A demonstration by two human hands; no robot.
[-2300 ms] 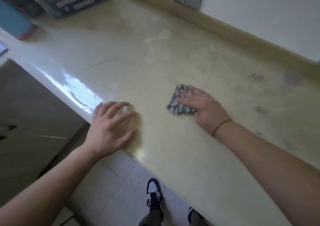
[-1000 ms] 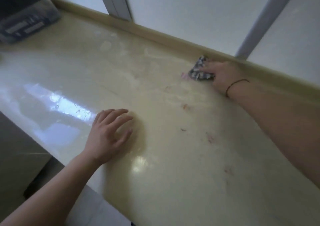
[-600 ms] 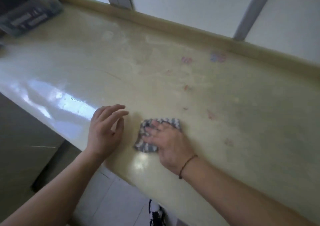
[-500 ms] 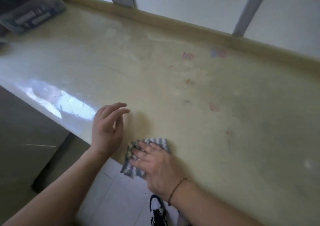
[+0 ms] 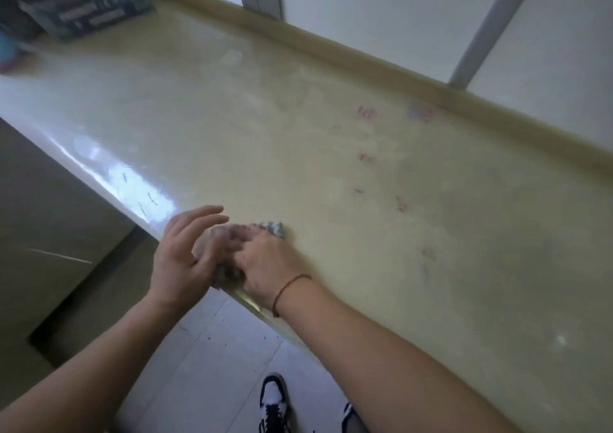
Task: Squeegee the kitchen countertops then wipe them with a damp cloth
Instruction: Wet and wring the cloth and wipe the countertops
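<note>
Cloth (image 5: 270,227) at the counter (image 5: 365,233) front edge.
Right hand (image 5: 268,263) presses it flat-fingered; left hand (image 5: 184,257), fingers loose, touches its side.

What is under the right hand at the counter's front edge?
A grey-and-white patterned cloth lies under the right hand on the glossy cream countertop. Only its far corner and blurred left side show; the left hand touches that side. The rest is covered.

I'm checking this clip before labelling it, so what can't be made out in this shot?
- Head view: the cloth, mostly covered by the right hand and left hand, motion-blurred.
- Print on the plastic box: blurred, cut off by the top edge.
- Coloured marks on the countertop: too faint to identify.
</note>
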